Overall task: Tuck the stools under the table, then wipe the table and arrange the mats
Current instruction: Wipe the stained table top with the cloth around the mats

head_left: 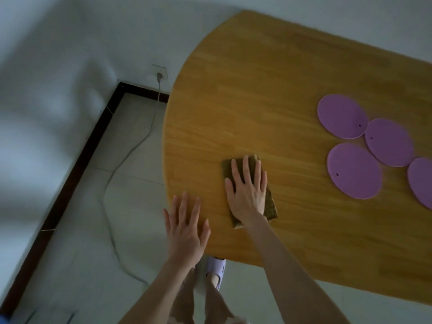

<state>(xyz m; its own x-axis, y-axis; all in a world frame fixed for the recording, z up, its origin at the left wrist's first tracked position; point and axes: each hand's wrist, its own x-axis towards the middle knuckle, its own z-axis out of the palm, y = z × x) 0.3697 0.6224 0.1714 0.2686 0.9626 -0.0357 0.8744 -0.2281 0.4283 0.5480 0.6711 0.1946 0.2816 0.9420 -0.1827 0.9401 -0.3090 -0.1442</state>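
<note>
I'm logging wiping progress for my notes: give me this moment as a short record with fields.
table: wooden, rounded end
cloth: olive, flat on the table near its front edge
right hand: flat, presses the cloth
left hand: flat, fingers straight, rests at the table edge
mats: four purple rounds grouped at right, one cut off by the frame
stools: not in view
</note>
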